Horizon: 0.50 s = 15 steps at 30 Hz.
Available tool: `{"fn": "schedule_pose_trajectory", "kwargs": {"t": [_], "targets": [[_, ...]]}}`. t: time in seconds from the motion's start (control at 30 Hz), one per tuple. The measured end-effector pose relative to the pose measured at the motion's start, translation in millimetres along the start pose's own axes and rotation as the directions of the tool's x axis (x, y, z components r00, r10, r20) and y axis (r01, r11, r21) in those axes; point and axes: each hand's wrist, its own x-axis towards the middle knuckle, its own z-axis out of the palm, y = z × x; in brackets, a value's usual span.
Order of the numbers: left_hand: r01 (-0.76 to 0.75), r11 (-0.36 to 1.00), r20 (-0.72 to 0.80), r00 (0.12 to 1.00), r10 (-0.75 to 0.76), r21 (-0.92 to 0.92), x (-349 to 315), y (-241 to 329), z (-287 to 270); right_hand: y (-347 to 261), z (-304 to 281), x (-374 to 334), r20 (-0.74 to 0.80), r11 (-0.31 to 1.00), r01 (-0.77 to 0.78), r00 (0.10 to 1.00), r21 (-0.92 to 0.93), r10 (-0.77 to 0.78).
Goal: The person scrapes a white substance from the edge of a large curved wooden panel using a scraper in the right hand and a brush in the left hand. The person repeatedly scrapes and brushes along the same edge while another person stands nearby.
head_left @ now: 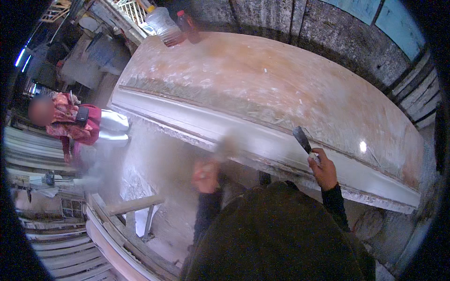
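My right hand point(324, 169) is closed round the handle of a putty knife point(301, 139). Its dark flat blade points up and to the left, above a long white moulded strip point(262, 136). This smooth strip, probably plaster, lies along the near edge of a bench with a stained orange-brown top point(286, 70). My left hand point(206, 176) is below the strip's near edge, apart from it. It is badly blurred, so its fingers cannot be made out. Over it a hazy brownish shape point(228, 144) shows; I cannot tell whether the hand holds it.
At the bench's far left end stand a large clear bottle point(164, 27) and a red-capped bottle point(188, 27) of reddish liquid. A person point(79, 117) stands off to the left. A wooden frame point(136, 204) is at lower left. Behind the bench rises a weathered wall point(347, 44).
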Motion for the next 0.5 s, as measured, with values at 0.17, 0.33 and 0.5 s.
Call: {"fn": "schedule_pose_trajectory", "kwargs": {"t": [0.17,0.33,0.5], "targets": [[0.004,1.0,-0.438,0.899,-0.004,-0.001,21,-24,-110,-4,4,-7,0.046,0.997,0.009,0.999,-0.075,-0.005],[0.013,0.997,-0.483,0.874,-0.052,-0.082,4,-51,-123,2,0,-4,0.353,0.997,0.063,0.935,-0.043,-0.043],[0.097,0.995,-0.373,0.923,-0.097,-0.019,-11,-53,-90,-10,30,1,0.516,0.971,0.238,0.836,-0.034,-0.187]]}}
